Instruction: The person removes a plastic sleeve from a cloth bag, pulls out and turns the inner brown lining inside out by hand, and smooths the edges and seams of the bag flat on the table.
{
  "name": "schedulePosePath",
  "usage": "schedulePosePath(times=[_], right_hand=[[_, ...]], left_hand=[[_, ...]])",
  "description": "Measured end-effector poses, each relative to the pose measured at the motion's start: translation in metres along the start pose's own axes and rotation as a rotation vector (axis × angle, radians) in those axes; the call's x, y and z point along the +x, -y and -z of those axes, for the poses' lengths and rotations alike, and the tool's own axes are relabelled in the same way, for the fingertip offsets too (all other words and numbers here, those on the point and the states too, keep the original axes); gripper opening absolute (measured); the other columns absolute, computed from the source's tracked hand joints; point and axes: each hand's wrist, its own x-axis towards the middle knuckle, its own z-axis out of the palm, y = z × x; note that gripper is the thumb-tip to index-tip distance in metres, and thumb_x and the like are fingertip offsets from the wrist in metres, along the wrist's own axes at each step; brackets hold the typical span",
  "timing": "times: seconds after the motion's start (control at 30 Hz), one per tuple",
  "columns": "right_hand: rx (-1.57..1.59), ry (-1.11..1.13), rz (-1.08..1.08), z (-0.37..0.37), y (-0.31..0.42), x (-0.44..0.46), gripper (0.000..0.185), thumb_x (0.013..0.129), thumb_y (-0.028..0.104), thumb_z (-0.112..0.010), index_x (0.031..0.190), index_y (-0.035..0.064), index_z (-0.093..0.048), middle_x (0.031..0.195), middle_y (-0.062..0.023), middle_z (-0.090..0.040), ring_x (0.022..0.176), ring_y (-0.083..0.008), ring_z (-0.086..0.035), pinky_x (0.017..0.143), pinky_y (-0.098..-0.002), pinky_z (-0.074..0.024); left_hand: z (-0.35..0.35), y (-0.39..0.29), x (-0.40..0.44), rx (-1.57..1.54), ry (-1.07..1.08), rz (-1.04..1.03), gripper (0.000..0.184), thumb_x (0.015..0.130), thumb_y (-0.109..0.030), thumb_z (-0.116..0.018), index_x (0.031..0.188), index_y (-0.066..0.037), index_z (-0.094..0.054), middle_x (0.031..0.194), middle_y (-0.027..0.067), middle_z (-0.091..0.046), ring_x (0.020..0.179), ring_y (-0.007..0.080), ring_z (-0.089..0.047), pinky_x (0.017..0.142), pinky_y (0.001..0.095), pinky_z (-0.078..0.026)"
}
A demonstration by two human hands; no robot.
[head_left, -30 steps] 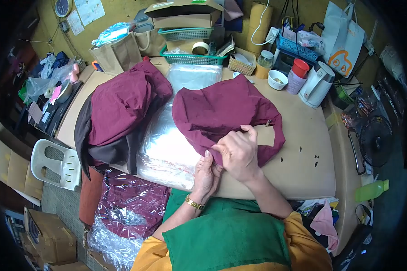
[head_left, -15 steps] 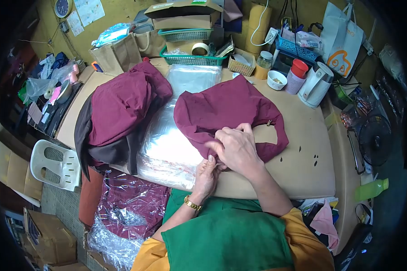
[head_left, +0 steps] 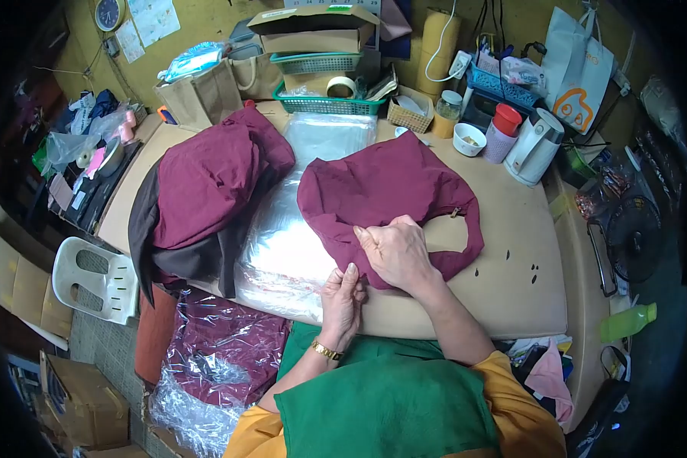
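Observation:
A maroon fabric bag (head_left: 385, 183) with a small zip and a looped strap lies on the table in front of me. My right hand (head_left: 397, 256) is closed on its lower part, thumb on top and fingers curled in. Just left of the bag's near edge, my left hand (head_left: 343, 301) is closed in a pinch, thumb up. What sits between its fingertips is too small to make out. Clear plastic sleeves (head_left: 282, 244) lie partly under the bag. To the left rests a pile of maroon and black fabric (head_left: 202, 183).
Baskets (head_left: 328, 105), a jar (head_left: 446, 113), a white bowl (head_left: 469, 140), a red-topped cup (head_left: 505, 122) and a kettle (head_left: 534, 145) line the table's back. A plastic-wrapped maroon bundle (head_left: 229, 336) sits below the front edge. A white stool (head_left: 95, 278) stands left.
My hands have moved apart slightly. The right hand's fingers have curled in with the thumb raised, and the left hand has come away a little left of the bag's edge.

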Motion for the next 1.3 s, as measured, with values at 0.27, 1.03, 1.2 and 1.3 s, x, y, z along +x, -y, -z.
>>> schedulePosePath(times=[0.27, 1.03, 1.2, 1.3], right_hand=[[0.02, -0.042, -0.087, 0.0, 0.006, 0.003, 0.038, 0.094, 0.024, -0.064, 0.062, 0.0056, -0.058, 0.052, -0.0149, -0.053, 0.048, -0.036, -0.054, 0.048, -0.0438, -0.0396], [0.11, 0.058, -0.076, 0.019, 0.001, -0.033, 0.034, 0.086, 0.036, -0.073, 0.075, 0.0075, -0.057, 0.059, -0.0108, -0.059, 0.057, -0.0323, -0.063, 0.055, -0.0432, -0.0478], [0.151, 0.15, -0.152, 0.017, -0.004, -0.031, 0.033, 0.087, 0.031, -0.072, 0.074, 0.0054, -0.056, 0.059, -0.0116, -0.058, 0.06, -0.0337, -0.062, 0.056, -0.0439, -0.0459], [0.209, 0.592, -0.309, 0.045, -0.023, -0.03, 0.037, 0.097, 0.042, -0.052, 0.096, 0.006, -0.063, 0.09, -0.0185, -0.068, 0.09, -0.0383, -0.065, 0.077, -0.0454, -0.0485]], left_hand=[[-0.015, -0.012, -0.008, -0.344, 0.119, 0.15, 0.019, 0.095, -0.027, -0.067, 0.099, -0.011, -0.059, 0.086, -0.0001, -0.062, 0.085, 0.0116, -0.059, 0.076, 0.0297, -0.051], [-0.006, 0.002, -0.017, -0.076, 0.125, 0.101, 0.04, 0.097, -0.022, -0.064, 0.131, -0.008, -0.051, 0.127, 0.0056, -0.06, 0.114, 0.0186, -0.061, 0.101, 0.0375, -0.052], [-0.02, -0.004, -0.022, -0.206, 0.061, 0.172, 0.044, 0.096, -0.03, -0.064, 0.131, -0.006, -0.051, 0.127, 0.0065, -0.06, 0.114, 0.0209, -0.061, 0.102, 0.0404, -0.05], [-0.005, -0.01, -0.014, -0.303, 0.165, 0.16, 0.044, 0.097, -0.032, -0.063, 0.131, -0.008, -0.05, 0.128, 0.0071, -0.06, 0.114, 0.0218, -0.061, 0.104, 0.0432, -0.048]])
